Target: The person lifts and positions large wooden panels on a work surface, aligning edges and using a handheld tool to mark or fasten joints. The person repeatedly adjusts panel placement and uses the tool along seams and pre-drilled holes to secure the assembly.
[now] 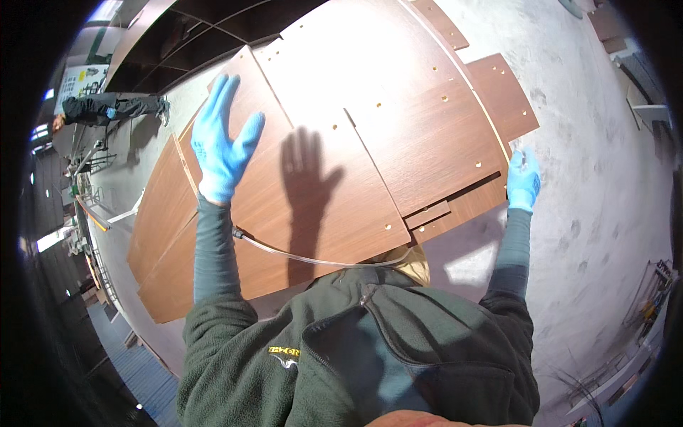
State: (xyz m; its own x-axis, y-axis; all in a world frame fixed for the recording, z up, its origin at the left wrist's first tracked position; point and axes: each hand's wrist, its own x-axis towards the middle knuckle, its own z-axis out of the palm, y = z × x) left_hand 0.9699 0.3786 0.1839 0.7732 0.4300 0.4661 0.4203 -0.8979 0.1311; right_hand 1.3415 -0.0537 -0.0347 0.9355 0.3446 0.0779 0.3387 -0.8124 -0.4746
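My left hand [219,146], in a light blue glove, is raised over the brown wood-grain panels with its fingers stretched and thumb apart. It holds nothing, and its shadow falls on a large panel [334,192]. At the right edge of the panels is my right hand [523,183], also gloved, its fingers curled together. Something small and whitish shows at its fingertips, too unclear to name. Close by lies a smaller brown panel [501,96] with drilled holes. A thin clear tube [313,260] with a dark end runs past my left forearm along the near panel edge.
More brown panels [160,220] lie at the left. A dark compartmented frame [192,35] stands at the far left. Beyond it, a person in dark clothes [114,108] stands. Pale floor [583,213] extends on the right, with a rack of items [654,292] near the edge.
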